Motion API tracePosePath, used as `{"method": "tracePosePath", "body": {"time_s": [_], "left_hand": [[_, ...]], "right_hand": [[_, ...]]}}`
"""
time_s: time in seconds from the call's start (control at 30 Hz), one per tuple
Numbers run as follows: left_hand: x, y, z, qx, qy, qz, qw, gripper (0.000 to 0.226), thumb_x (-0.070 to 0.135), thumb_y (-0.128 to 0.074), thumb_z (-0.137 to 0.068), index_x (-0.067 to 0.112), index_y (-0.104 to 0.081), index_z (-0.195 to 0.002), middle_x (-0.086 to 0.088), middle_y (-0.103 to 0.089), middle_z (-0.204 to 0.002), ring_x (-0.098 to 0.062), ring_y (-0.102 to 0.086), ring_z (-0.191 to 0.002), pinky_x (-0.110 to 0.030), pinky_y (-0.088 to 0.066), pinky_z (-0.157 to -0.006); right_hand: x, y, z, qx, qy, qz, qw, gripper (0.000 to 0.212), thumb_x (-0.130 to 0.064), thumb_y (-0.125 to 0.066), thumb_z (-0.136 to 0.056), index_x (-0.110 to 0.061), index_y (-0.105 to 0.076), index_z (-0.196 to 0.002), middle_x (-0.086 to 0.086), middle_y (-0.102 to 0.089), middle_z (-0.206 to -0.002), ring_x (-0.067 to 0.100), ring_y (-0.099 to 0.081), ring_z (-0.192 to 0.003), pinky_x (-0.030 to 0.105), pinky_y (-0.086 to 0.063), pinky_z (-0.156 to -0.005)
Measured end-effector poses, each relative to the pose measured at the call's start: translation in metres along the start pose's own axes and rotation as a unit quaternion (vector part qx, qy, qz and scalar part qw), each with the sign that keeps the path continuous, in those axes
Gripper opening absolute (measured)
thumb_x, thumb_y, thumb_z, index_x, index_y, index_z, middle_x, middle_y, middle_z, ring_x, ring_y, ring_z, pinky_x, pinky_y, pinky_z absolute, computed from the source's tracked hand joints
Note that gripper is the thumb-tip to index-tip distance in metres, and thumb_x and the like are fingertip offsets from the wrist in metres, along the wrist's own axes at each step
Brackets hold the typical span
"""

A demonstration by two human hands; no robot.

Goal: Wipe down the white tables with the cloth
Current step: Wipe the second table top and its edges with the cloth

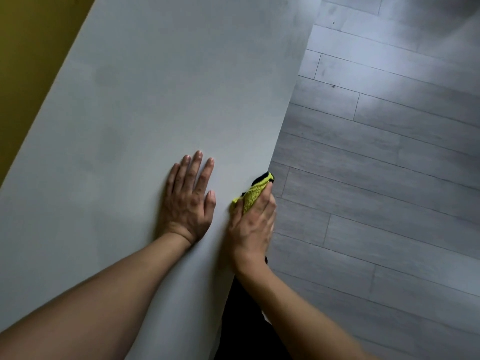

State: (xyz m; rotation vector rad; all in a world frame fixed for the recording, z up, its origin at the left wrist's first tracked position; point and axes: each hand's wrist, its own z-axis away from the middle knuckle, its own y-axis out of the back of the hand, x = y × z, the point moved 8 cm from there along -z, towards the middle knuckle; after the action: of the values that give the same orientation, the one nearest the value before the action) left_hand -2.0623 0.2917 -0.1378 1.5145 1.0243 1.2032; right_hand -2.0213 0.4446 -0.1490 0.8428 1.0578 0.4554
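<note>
**Colours on my feed**

I see the counter (155, 100) as a plain, pale grey-white with faint cloudy smudges. The cloth (253, 194) at its right edge is bright yellow-green with a black patch at its far end. The floor (389, 165) on the right shows grey wood-grain planks with dark seams. The far left corner is mustard yellow.

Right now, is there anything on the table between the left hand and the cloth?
No. In the head view, only bare white table shows between the left hand and the yellow cloth.
</note>
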Motion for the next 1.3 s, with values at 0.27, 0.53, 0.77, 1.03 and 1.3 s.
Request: {"method": "tracePosePath", "body": {"time_s": [0.27, 0.53, 0.77, 1.03, 1.3], "left_hand": [[0.001, 0.003, 0.000, 0.024, -0.001, 0.007, 1.000, 0.065, 0.034, -0.041, -0.097, 0.013, -0.045, -0.158, -0.014, -0.038, -0.166, -0.036, -0.035, -0.154, -0.050, -0.020, -0.128], [0.001, 0.005, 0.002, 0.028, 0.006, 0.013, 1.000, 0.066, 0.035, -0.041, -0.095, 0.015, -0.045, -0.158, -0.015, -0.038, -0.166, -0.036, -0.034, -0.154, -0.048, -0.019, -0.129], [0.001, 0.008, 0.003, 0.020, 0.012, 0.022, 0.999, 0.067, 0.035, -0.040, -0.094, 0.014, -0.046, -0.158, -0.016, -0.038, -0.166, -0.039, -0.035, -0.153, -0.048, -0.019, -0.128], [0.001, 0.012, 0.011, 0.023, 0.020, 0.011, 0.999, 0.054, 0.028, -0.039, -0.097, 0.008, -0.060, -0.143, -0.022, -0.055, -0.150, -0.044, -0.052, -0.138, -0.050, -0.032, -0.119], [0.000, 0.043, 0.207, 0.006, 0.033, 0.048, 0.998, 0.055, 0.025, -0.044, -0.099, 0.008, -0.052, -0.151, -0.020, -0.045, -0.160, -0.040, -0.043, -0.146, -0.050, -0.026, -0.125]], "right_hand": [[-0.035, 0.018, -0.142, -0.004, -0.012, 0.006, 1.000, 0.070, -0.045, -0.036, -0.106, -0.012, -0.006, -0.160, 0.014, -0.029, -0.154, 0.035, -0.037, -0.136, 0.047, -0.033, -0.110], [-0.039, 0.019, -0.175, 0.028, -0.001, 0.031, 0.999, 0.069, -0.045, -0.034, -0.105, -0.011, -0.009, -0.160, 0.012, -0.032, -0.151, 0.031, -0.040, -0.133, 0.046, -0.038, -0.106], [-0.017, 0.010, -0.073, 0.007, 0.002, 0.007, 1.000, 0.070, -0.044, -0.036, -0.105, -0.012, -0.007, -0.160, 0.014, -0.033, -0.150, 0.034, -0.040, -0.132, 0.048, -0.036, -0.107], [0.021, -0.008, 0.087, -0.017, -0.002, -0.006, 1.000, 0.074, -0.043, -0.039, -0.104, -0.010, -0.006, -0.161, 0.017, -0.029, -0.155, 0.037, -0.036, -0.136, 0.050, -0.031, -0.111], [0.001, 0.004, 0.020, -0.003, -0.014, 0.017, 1.000, 0.069, -0.045, -0.035, -0.106, -0.012, -0.008, -0.160, 0.013, -0.030, -0.154, 0.034, -0.038, -0.137, 0.047, -0.035, -0.110]]}}
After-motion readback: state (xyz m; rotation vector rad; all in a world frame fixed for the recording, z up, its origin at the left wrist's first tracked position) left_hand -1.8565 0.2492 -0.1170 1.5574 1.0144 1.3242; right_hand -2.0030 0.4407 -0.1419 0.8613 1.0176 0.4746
